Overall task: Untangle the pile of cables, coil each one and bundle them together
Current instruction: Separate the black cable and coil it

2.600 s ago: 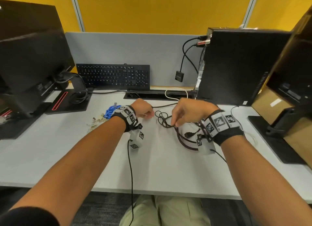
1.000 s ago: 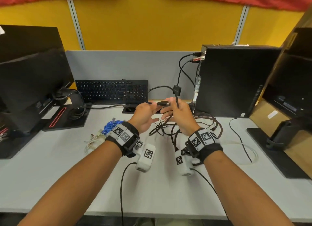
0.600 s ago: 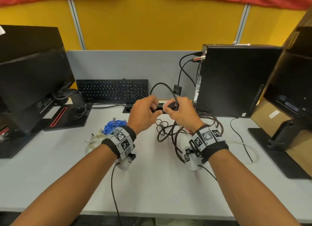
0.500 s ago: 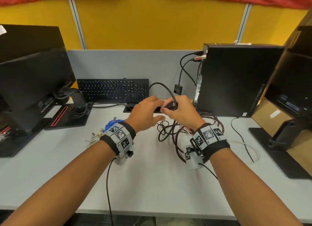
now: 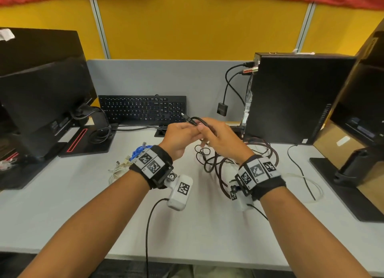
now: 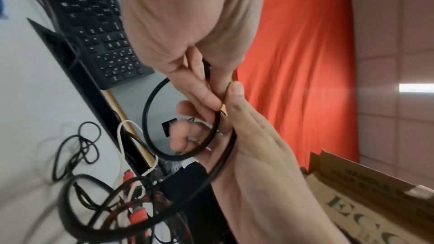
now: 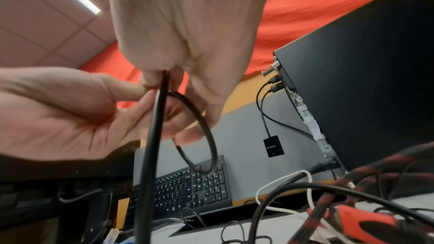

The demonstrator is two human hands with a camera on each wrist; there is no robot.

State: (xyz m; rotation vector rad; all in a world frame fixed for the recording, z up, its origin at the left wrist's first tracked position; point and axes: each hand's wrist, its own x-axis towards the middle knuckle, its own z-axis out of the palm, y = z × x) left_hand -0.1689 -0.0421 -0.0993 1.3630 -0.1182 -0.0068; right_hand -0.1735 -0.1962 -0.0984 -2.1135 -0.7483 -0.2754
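**First loop in hand, tail still in the tangle**

On the left of the grey desk [image 5: 62, 205], a coiled blue cable [image 5: 139, 149] and a bundle of thin white cables [image 5: 116, 170] lie just beside the left wrist, apparently already dealt with.

Above the desk's middle, the left hand [image 5: 179, 136] pinches a thin black cable [image 6: 150, 118] between thumb and fingertips, its other fingers loosely spread; the small plug end [image 5: 186, 118] sticks out towards the far black keyboard [image 5: 143, 109]. The right hand [image 5: 220, 138], touching the left, has its fingers curled round the same cable, and one small loop hangs from the two pinches.

The cable's tail drops to the right into the pile of dark and red-and-black braided cables [image 5: 245, 159] lying on the desk under the right wrist, near the black computer tower [image 5: 299, 99].

The risks, as I judge them: the grip is a light one, so the stiff loop may spring open when either hand shifts for the next turn. Drawing in more length may snag the tail in the pile, tightening a knot or dragging the braided cable along. A thin white cable [image 7: 279, 183] running towards the tower could get caught up too.
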